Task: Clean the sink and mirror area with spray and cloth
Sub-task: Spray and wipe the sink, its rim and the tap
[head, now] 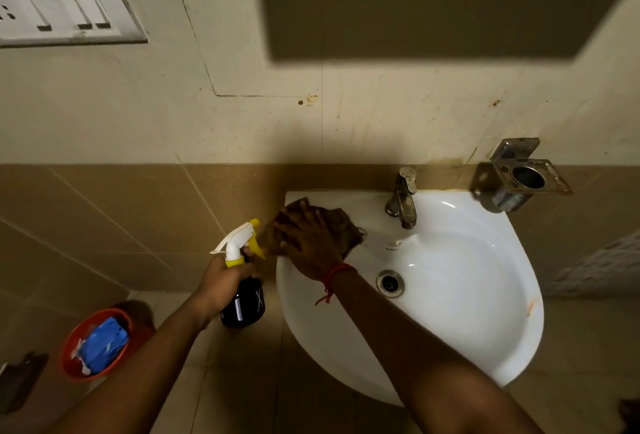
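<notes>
Nearest, at 7 o'clock on the floor, a red bucket (71,347) holds a blue packet (104,343) and scraps of white wrapping. Farther in, at 8 o'clock of the sink (485,312), the left hand (227,283) has its fingers clenched around the neck of a black spray bottle (242,298) with a white and yellow trigger head, held upright just outside the rim. Beyond, at the sink's 10 o'clock corner, the right hand (310,243) lies with fingers spread flat, pressing a brown cloth (346,229) onto the ledge left of the tap (403,199); at 2 o'clock a wall-mounted metal holder (519,179) carries one round cup whose contents cannot be made out.
</notes>
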`<state>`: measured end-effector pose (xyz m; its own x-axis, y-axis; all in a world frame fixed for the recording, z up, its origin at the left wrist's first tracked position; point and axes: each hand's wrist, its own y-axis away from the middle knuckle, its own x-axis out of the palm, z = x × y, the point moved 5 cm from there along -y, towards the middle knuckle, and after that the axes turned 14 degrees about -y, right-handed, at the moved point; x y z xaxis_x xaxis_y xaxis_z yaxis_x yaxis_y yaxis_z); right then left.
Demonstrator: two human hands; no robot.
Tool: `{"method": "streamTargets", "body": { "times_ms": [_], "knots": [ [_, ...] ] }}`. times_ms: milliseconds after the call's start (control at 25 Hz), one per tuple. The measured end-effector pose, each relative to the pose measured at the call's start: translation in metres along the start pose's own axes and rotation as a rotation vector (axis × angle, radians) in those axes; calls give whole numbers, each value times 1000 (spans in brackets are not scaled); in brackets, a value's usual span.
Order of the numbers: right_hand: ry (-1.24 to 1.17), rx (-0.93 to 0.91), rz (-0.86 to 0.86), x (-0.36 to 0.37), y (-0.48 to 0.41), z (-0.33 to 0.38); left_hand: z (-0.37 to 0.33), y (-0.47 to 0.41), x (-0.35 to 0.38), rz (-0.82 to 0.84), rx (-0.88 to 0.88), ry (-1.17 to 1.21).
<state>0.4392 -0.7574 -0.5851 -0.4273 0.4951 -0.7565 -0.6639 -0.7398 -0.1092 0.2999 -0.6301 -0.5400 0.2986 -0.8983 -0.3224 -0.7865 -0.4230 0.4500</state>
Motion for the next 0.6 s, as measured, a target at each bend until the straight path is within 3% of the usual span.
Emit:
{"method": "streamTargets", "body": {
  "times_ms": [80, 160, 240, 280, 360, 480, 600],
  "knots": [
    [-107, 71, -146, -9, 16, 7, 2, 3, 1, -3, -5, -1],
    [-317, 452, -509, -14, 51, 5, 1, 8, 0, -31, -12, -13],
    [-646, 887, -536, 0, 74, 3, 2, 9, -2, -47, -10, -6],
    [-786, 997, -513, 8, 71, 0, 4, 9, -2, -41, -4, -2],
    [-951, 1109, -525, 0, 55, 7, 3, 8, -7, -27, 6, -29],
    [-1118, 1070, -571, -18, 28, 30, -1, 6, -19, -30, 54, -49],
    [-998, 1081, -490, -15, 22, 41, 2, 6, -31, -33, 105, -75]
  ]
}}
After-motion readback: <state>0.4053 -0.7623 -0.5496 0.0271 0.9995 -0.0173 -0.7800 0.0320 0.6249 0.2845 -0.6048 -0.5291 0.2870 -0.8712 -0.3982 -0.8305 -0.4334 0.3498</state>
